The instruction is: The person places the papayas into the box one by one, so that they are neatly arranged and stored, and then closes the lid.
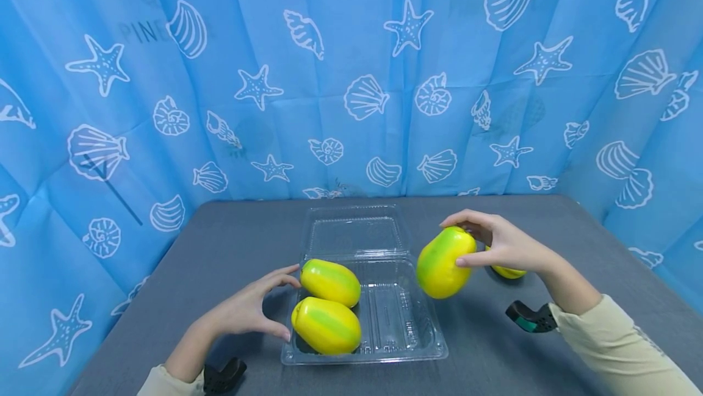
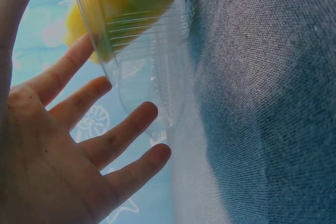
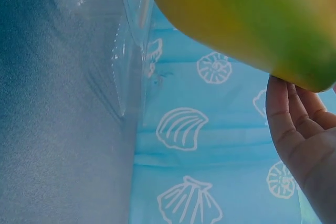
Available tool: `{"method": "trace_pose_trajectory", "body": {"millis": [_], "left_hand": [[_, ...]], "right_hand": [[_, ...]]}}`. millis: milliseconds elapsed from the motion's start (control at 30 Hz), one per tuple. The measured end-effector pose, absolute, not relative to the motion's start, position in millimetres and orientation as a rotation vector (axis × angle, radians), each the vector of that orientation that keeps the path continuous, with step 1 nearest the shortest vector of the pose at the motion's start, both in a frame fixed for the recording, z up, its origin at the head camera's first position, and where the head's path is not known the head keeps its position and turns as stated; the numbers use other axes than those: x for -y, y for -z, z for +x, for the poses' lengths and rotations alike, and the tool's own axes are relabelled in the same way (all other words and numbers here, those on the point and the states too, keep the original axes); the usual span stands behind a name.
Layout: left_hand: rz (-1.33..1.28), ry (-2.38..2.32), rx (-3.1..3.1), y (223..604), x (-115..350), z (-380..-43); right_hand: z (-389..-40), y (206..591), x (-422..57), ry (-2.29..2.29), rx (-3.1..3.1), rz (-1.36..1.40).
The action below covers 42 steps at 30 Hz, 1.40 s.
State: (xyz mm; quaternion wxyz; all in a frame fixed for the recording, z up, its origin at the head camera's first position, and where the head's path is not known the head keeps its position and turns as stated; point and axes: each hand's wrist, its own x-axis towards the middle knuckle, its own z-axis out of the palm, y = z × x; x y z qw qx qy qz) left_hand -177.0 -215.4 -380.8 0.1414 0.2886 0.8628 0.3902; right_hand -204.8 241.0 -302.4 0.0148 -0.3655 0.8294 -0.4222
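Observation:
My right hand (image 1: 502,240) holds a yellow-green papaya (image 1: 442,265) by its upper end, thumb on the near side and fingers over the far side. The papaya hangs at the right edge of a clear plastic clamshell box (image 1: 384,356). Inside the box, on its left, lie two more papayas, a rear one (image 1: 331,283) and a front one (image 1: 328,327). At the box's left side is my left hand (image 1: 249,307), fingers spread; in the left wrist view its fingertips (image 2: 104,85) are right at the rim.
Another yellow fruit (image 1: 508,271) lies on the grey cloth-covered table (image 1: 236,231), partly hidden behind my right hand. The box's clear lid (image 1: 354,234) is folded back away from me. A blue curtain (image 1: 329,79) with white shells and starfish hangs behind the table and along its sides.

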Motion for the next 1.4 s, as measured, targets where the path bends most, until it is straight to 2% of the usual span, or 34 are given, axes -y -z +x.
{"method": "trace_pose_trajectory", "body": {"millis": [1400], "left_hand": [[0.812, -1.142, -2.496, 382, 206, -160]], "right_hand": [[-207, 298, -195, 1.110, -2.624, -1.206]]}}
